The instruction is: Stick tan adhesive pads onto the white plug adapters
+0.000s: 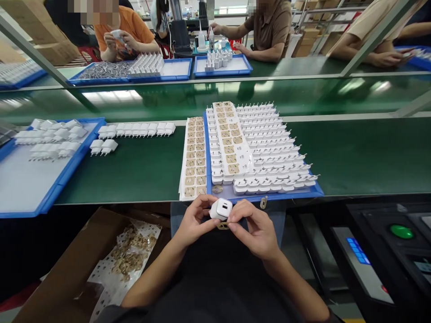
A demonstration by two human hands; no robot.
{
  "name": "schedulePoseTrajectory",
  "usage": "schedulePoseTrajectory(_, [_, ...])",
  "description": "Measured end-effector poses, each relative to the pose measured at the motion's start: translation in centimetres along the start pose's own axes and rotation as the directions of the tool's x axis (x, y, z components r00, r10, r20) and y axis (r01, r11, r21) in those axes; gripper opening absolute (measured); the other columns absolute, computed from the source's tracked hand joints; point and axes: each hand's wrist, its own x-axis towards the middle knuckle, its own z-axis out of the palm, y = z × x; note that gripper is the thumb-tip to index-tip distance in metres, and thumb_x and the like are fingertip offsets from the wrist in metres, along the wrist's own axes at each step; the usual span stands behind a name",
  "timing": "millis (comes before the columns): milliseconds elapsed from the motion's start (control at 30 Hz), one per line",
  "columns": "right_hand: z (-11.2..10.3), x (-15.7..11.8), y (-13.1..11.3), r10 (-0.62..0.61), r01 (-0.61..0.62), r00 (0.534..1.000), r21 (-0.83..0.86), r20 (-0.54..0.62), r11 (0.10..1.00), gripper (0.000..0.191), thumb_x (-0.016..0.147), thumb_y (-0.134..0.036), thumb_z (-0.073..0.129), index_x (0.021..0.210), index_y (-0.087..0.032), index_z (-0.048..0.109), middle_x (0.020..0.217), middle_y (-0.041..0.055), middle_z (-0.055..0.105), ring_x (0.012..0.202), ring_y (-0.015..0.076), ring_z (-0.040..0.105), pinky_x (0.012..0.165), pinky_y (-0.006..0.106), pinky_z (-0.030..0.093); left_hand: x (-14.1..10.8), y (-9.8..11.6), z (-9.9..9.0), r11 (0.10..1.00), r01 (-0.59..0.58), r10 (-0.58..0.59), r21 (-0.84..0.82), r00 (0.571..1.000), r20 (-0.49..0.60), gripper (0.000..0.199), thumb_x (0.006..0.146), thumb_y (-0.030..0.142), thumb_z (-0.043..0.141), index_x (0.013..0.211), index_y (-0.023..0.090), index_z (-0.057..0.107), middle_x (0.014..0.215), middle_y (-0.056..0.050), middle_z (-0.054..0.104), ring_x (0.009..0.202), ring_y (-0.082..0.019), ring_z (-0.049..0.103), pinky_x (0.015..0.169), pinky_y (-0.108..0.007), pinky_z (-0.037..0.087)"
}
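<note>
A white charger (221,209) with a dark port in its face is held between the fingers and thumb of my left hand (198,220). My right hand (251,226) is closed in a pinch at the charger's right lower edge. Just under the charger, by the right fingertips, shows a small tan sticker (222,225) with cutouts; the fingers partly hide it. Beyond the hands, a blue tray (232,194) carries rows of white chargers (276,148) with their pins up. Sheets of tan stickers lie on those chargers (232,139) and beside the tray (193,161).
Another tan piece (263,202) is at the tray's front edge. Several chargers (141,129) stand left on the green bench (141,175), near a second blue tray (70,168). A cardboard box (72,251) with tan scraps sits below left. Co-workers are across the bench.
</note>
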Motion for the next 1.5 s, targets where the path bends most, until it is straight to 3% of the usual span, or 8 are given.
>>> schedulePoseTrajectory(67, [0.2, -0.1, 0.0, 0.015, -0.015, 1.0, -0.001, 0.017, 1.0, 0.017, 0.086, -0.01, 0.068, 0.093, -0.025, 0.064, 0.084, 0.0005, 0.068, 0.08, 0.0171, 0.063, 0.076, 0.033, 0.049, -0.3, -0.1, -0.1, 0.994, -0.03, 0.029, 0.103, 0.999, 0.017, 0.042, 0.076, 0.028, 0.083, 0.11, 0.023, 0.059, 0.105, -0.006, 0.067, 0.094, -0.019, 0.067, 0.079, -0.027, 0.055])
schedulePoseTrajectory(200, [1.1, -0.4, 0.1, 0.087, -0.087, 0.996, 0.012, -0.013, 0.996, 0.015, 0.088, -0.011, 0.066, 0.093, -0.026, 0.064, 0.085, -0.0001, 0.067, 0.081, 0.016, 0.062, 0.075, 0.031, 0.049, -0.6, -0.9, 0.4, 0.927, -0.211, 0.251, 0.311, 0.963, -0.093, 0.043, 0.079, 0.021, 0.08, 0.111, 0.026, 0.052, 0.122, -0.008, 0.065, 0.111, -0.022, 0.066, 0.09, -0.032, 0.055])
schedulePoseTrajectory(300, [1.4, -0.6, 0.4, 0.139, -0.136, 0.987, 0.037, -0.086, 0.99, 0.014, 0.09, -0.013, 0.066, 0.093, -0.026, 0.064, 0.086, -0.0004, 0.065, 0.081, 0.0155, 0.061, 0.076, 0.029, 0.049, -0.7, -0.9, 0.5, 0.893, -0.281, 0.307, 0.351, 0.951, -0.022, 0.047, 0.084, 0.018, 0.075, 0.121, 0.028, 0.048, 0.134, -0.011, 0.062, 0.123, -0.024, 0.062, 0.097, -0.037, 0.055])
schedulePoseTrajectory(400, [1.4, -0.6, 0.8, 0.179, -0.169, 0.976, 0.094, -0.12, 0.981, 0.011, 0.09, -0.014, 0.066, 0.093, -0.025, 0.065, 0.085, -0.0006, 0.063, 0.082, 0.0149, 0.061, 0.078, 0.028, 0.049, -0.6, -0.3, 0.2, 0.87, -0.297, 0.307, 0.393, 0.951, 0.039, 0.048, 0.09, 0.021, 0.068, 0.134, 0.026, 0.049, 0.13, -0.013, 0.064, 0.12, -0.025, 0.064, 0.095, -0.038, 0.057])
schedulePoseTrajectory(600, [1.7, 0.2, 1.0, 0.276, -0.222, 0.932, 0.231, -0.235, 0.947, 0.006, 0.091, -0.019, 0.067, 0.091, -0.025, 0.066, 0.09, 0.0, 0.062, 0.09, 0.0146, 0.06, 0.085, 0.027, 0.048, -0.3, 0.9, -0.3, 0.71, -0.382, 0.461, 0.592, 0.887, 0.021, 0.041, 0.084, 0.022, 0.076, 0.123, 0.024, 0.064, 0.112, -0.009, 0.07, 0.106, -0.022, 0.066, 0.094, -0.036, 0.055])
schedulePoseTrajectory(1100, [2.2, 0.7, 0.8, 0.315, -0.279, 0.921, 0.178, -0.227, 0.944, 0.003, 0.092, -0.022, 0.068, 0.092, -0.025, 0.066, 0.091, 0.0001, 0.062, 0.09, 0.0146, 0.061, 0.086, 0.028, 0.05, -0.1, 1.0, 0.0, 0.686, -0.399, 0.493, 0.609, 0.87, 0.014, 0.045, 0.08, 0.017, 0.08, 0.12, 0.025, 0.062, 0.109, -0.007, 0.069, 0.105, -0.022, 0.065, 0.093, -0.036, 0.054])
schedulePoseTrajectory(1500, [3.3, 0.8, 0.6, 0.174, -0.208, 0.933, -0.076, -0.316, 0.975, 0.01, 0.088, -0.021, 0.071, 0.093, -0.025, 0.063, 0.09, 0.0015, 0.062, 0.09, 0.017, 0.063, 0.079, 0.03, 0.053, -0.3, 1.3, 0.3, 0.605, -0.421, 0.566, 0.676, 0.824, 0.006, 0.042, 0.082, 0.018, 0.079, 0.119, 0.025, 0.062, 0.106, -0.007, 0.068, 0.101, -0.021, 0.066, 0.089, -0.036, 0.056])
